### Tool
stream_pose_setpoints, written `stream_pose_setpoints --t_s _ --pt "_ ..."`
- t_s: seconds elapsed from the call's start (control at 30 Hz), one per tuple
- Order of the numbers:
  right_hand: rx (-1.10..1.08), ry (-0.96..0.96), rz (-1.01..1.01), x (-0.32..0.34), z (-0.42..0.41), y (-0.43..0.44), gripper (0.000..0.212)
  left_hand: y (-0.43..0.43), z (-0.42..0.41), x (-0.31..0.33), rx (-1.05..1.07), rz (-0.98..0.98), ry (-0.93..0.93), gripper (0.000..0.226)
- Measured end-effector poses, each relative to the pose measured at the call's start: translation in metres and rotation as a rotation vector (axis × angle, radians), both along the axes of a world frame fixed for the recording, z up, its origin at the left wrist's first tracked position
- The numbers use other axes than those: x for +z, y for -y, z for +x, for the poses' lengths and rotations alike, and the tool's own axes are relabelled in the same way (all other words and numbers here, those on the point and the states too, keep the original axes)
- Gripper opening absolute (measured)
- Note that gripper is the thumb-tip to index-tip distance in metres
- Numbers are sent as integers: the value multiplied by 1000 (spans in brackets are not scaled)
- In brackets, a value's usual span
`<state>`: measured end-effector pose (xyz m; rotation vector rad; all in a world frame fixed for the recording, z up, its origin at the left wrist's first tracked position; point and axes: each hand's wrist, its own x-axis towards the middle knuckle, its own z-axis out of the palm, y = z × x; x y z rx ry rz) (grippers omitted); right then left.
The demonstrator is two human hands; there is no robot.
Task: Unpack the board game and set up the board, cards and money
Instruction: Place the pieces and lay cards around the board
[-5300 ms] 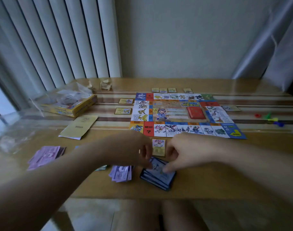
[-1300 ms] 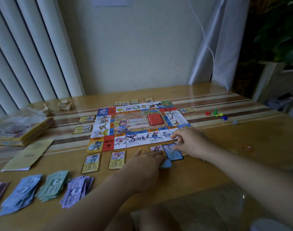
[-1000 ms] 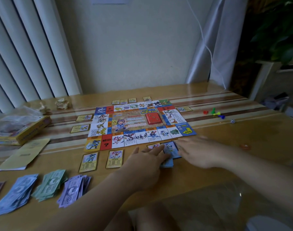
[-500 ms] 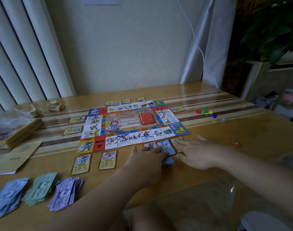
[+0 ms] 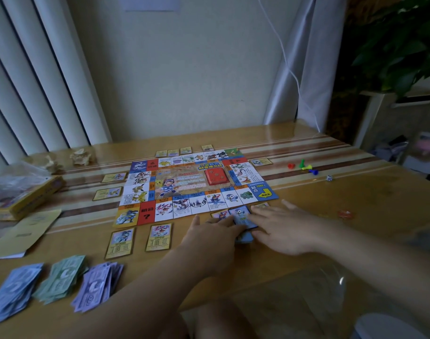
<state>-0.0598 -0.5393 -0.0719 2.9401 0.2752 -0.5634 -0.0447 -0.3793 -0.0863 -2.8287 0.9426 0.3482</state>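
1. The board (image 5: 196, 187) lies open and flat at mid-frame on the table (image 5: 331, 241). A ring of picture squares runs round a cartoon centre, where a red deck (image 5: 215, 177) sits.
2. Just below its lower edge, right of centre, a blue-bordered card (image 5: 239, 215) lies face up on a small blue stack (image 5: 244, 238).
3. The left hand (image 5: 209, 234) rests flat on the stack's left side with its fingers straight. The right hand (image 5: 282, 231), fingers spread, touches the card's right edge. Neither grasps anything.
4. Two yellow-bordered cards (image 5: 119, 242) lie at the board's lower left. Beyond them, at the lower left of the frame, are the money piles (image 5: 62, 277), blue, green and purple.
5. Pawns (image 5: 303, 166) and a die (image 5: 329, 177) sit to the right of the board.
6. About five seconds ago both hands pinched the stack and a single card lay below the board. Now the hands are flat and more cards are laid out there.
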Motion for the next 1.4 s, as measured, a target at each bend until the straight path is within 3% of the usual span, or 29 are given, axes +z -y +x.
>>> stream_pose_setpoints --t_s 1.4 --pt "-45 -27 -2 -3 0 -1 58 -5 -1 2 -25 -15 -13 55"
